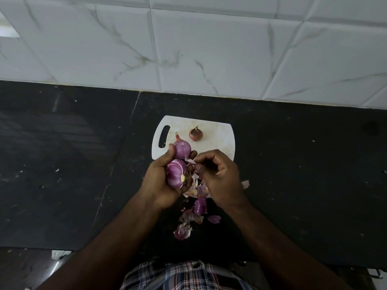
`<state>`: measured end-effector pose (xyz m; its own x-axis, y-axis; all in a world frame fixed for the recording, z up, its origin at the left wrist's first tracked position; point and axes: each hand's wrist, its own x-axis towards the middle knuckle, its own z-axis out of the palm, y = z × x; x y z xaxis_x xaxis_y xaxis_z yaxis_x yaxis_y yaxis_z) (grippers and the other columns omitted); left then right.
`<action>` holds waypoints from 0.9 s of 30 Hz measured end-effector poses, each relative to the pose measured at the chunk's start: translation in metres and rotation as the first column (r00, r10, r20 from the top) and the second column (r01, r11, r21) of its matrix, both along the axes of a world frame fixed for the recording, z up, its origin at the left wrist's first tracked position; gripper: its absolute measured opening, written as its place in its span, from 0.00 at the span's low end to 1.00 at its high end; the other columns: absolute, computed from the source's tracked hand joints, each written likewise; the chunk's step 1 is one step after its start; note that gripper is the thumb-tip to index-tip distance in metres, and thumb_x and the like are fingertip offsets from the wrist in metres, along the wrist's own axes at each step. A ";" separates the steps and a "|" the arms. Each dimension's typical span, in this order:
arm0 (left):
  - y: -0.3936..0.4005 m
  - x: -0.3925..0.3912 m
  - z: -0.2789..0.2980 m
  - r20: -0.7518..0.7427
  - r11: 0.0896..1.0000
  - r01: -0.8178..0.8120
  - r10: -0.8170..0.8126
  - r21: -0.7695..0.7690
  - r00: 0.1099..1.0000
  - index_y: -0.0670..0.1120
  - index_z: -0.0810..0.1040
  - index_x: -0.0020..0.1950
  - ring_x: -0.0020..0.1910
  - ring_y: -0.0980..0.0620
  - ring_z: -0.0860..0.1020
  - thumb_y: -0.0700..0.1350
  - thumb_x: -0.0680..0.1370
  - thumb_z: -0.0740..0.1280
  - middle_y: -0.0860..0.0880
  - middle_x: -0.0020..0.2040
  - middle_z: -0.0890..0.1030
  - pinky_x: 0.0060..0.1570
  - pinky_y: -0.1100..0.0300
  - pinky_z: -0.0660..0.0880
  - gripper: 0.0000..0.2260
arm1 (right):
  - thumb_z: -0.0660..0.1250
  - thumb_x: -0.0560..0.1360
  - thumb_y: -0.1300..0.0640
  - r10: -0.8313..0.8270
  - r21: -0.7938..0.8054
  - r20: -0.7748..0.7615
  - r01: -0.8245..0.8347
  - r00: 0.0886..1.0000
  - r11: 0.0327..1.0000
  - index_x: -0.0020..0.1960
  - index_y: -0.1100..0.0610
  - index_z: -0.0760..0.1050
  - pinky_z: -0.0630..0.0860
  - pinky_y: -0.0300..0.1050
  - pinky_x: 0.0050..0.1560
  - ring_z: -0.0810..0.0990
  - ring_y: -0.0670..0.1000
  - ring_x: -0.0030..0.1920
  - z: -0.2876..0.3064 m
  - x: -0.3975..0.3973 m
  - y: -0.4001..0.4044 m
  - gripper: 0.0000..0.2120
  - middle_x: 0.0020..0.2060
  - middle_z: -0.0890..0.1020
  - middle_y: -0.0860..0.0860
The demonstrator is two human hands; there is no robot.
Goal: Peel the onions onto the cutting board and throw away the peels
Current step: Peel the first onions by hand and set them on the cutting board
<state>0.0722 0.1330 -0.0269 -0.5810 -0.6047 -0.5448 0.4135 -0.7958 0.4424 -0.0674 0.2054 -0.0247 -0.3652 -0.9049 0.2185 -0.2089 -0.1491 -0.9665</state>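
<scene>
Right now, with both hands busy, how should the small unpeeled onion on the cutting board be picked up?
Pinch the small unpeeled onion across its round middle, coming from above. It sits alone on the cutting board with its dry tip up, clear on all sides.

The flat plastic cutting board [217,141] is white with faint pinkish stains. On it sits a small round unpeeled onion [196,134], reddish brown with a dark dry tuft. The two peeled round onions [177,173] are glossy purple with pale white streaks, the nearer one showing a yellowish root end. The loose papery peels [195,208] are purple, pink and whitish. The stone bench [62,164] is black with pale specks. The wall tiles [209,49] are white with grey veining. The checked shirt [184,275] is white, navy and red.
</scene>
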 end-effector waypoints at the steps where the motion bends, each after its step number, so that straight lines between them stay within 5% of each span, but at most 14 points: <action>1: 0.001 0.000 -0.001 -0.001 1.000 0.005 -0.005 0.000 1.000 0.39 0.82 0.60 0.56 0.46 0.79 0.58 0.77 0.68 0.43 0.57 0.82 0.72 0.52 0.62 0.23 | 0.72 0.73 0.69 -0.019 0.025 0.021 0.018 1.000 1.000 0.46 0.58 0.80 0.81 0.49 0.51 0.83 0.51 0.47 -0.002 -0.001 0.000 0.08 0.43 0.83 0.52; 4: 0.007 -0.002 0.006 -0.006 1.000 0.012 -0.012 -0.001 1.000 0.39 0.83 0.56 0.40 0.49 0.82 0.58 0.80 0.64 0.43 0.48 0.83 0.43 0.59 0.79 0.22 | 0.67 0.74 0.74 -0.070 0.121 0.345 0.030 0.936 0.992 0.47 0.56 0.79 0.81 0.51 0.50 0.84 0.54 0.47 -0.002 -0.002 -0.001 0.13 0.41 0.84 0.53; 7: 0.001 0.007 0.006 -0.087 0.996 -0.060 0.065 0.061 0.994 0.41 0.81 0.61 0.34 0.54 0.78 0.60 0.78 0.65 0.47 0.45 0.82 0.29 0.63 0.76 0.24 | 0.61 0.78 0.74 -0.158 0.235 0.709 -0.018 0.687 0.972 0.52 0.60 0.79 0.79 0.45 0.47 0.83 0.51 0.44 -0.005 -0.008 0.005 0.13 0.40 0.85 0.53; 9: -0.010 0.018 0.006 -0.041 0.997 -0.069 0.068 -0.027 0.997 0.43 0.78 0.66 0.36 0.53 0.78 0.58 0.78 0.66 0.47 0.53 0.84 0.30 0.62 0.77 0.24 | 0.63 0.78 0.72 -0.175 0.342 0.633 -0.070 0.754 0.937 0.54 0.60 0.81 0.78 0.44 0.46 0.82 0.53 0.46 -0.009 -0.016 0.014 0.12 0.44 0.86 0.56; 11: -0.013 0.024 0.006 0.112 0.982 0.017 0.004 -0.189 0.994 0.44 0.77 0.64 0.37 0.50 0.80 0.53 0.78 0.67 0.44 0.57 0.84 0.32 0.59 0.78 0.19 | 0.67 0.78 0.67 -0.058 0.429 0.337 -0.099 0.940 0.898 0.53 0.58 0.84 0.79 0.42 0.48 0.84 0.51 0.50 -0.017 -0.022 0.019 0.09 0.47 0.86 0.54; 14: -0.006 0.023 0.006 0.248 0.938 0.112 -0.028 -0.329 0.968 0.45 0.78 0.61 0.36 0.49 0.83 0.47 0.74 0.69 0.41 0.53 0.85 0.33 0.57 0.80 0.16 | 0.74 0.74 0.62 0.080 0.467 0.041 -0.090 0.996 0.880 0.54 0.55 0.84 0.78 0.40 0.51 0.84 0.43 0.51 -0.020 -0.024 0.019 0.09 0.49 0.85 0.45; 20: 0.002 0.021 -0.005 0.364 0.823 0.309 -0.135 -0.476 0.921 0.47 0.81 0.63 0.55 0.42 0.82 0.43 0.71 0.75 0.40 0.58 0.84 0.54 0.50 0.78 0.20 | 0.72 0.76 0.55 0.063 0.375 0.219 -0.143 0.974 0.916 0.67 0.50 0.76 0.80 0.43 0.55 0.84 0.45 0.55 0.019 -0.031 -0.008 0.21 0.54 0.85 0.48; 27: 0.005 0.015 0.004 0.507 0.783 0.364 -0.073 -0.504 0.859 0.48 0.76 0.68 0.56 0.44 0.84 0.50 0.72 0.75 0.45 0.55 0.86 0.56 0.45 0.79 0.25 | 0.73 0.74 0.66 -0.037 0.306 0.152 -0.011 0.988 0.952 0.49 0.59 0.83 0.83 0.46 0.45 0.86 0.51 0.44 0.014 -0.022 -0.013 0.06 0.42 0.86 0.53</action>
<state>0.0875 0.1384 -0.0233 -0.5229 -0.7674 -0.3711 -0.0941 -0.3807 0.9199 -0.0892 0.1920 -0.0105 -0.3847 -0.9142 -0.1273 -0.0541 0.1601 -0.9856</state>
